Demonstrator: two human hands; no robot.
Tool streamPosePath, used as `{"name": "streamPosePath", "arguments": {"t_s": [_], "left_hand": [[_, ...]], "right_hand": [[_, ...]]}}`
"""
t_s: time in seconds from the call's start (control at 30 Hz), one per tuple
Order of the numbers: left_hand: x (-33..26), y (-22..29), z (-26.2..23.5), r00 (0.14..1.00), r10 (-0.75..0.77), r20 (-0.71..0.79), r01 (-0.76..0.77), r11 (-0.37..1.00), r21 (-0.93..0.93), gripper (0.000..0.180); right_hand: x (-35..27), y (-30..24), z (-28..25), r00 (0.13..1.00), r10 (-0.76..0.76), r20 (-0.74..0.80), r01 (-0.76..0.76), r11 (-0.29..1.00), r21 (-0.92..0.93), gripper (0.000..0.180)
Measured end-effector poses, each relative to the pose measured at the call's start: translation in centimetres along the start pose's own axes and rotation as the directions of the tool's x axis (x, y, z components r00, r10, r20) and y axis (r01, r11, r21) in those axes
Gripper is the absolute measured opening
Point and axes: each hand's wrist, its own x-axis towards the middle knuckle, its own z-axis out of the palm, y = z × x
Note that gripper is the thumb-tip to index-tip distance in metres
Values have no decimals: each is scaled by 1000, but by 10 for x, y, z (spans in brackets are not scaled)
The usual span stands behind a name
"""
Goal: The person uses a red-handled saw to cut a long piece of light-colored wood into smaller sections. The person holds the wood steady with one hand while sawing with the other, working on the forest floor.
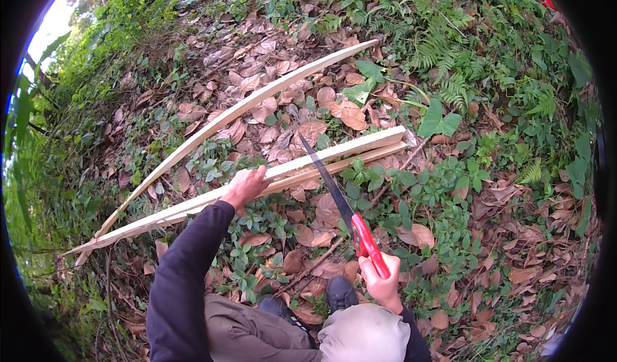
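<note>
My right hand is closed round the red handle of a hand saw. Its dark, narrow blade points up and to the left, its middle passing over a pale wooden strip on the ground. My left hand grips that strip near its middle, fingers wrapped over its far edge. Just beneath and nearer to me lies a second pale strip, partly covered by the first. A third, longer and bent strip lies farther off and meets the others at the far left.
Dry brown leaves and low green plants cover the sloping ground. A broad-leaved plant stands by the strips' right end. Ferns grow at the upper right. A thin stick lies before my dark shoes.
</note>
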Motion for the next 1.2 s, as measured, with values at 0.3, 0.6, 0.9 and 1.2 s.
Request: {"name": "streamPosePath", "arguments": {"t_s": [0.3,0.6,0.9,1.2], "left_hand": [[-10,8,-6,999,32,-30,-31,999,25,34],[-7,-6,-12,995,13,-94,-10,999,34,35],[-9,13,-12,1000,-11,19,11,1000,0,37],[-6,4,-10,1000,13,-1,-13,1000,0,46]], "right_hand": [[-18,-15,-12,999,-7,44,12,992,-124,23],[-53,-22,-43,999,-35,-32,33,998,-58,19],[-33,7,-21,997,-73,36,75,995,-68,20],[-26,26,-3,986,-165,7,163,971,-174,26]]}}
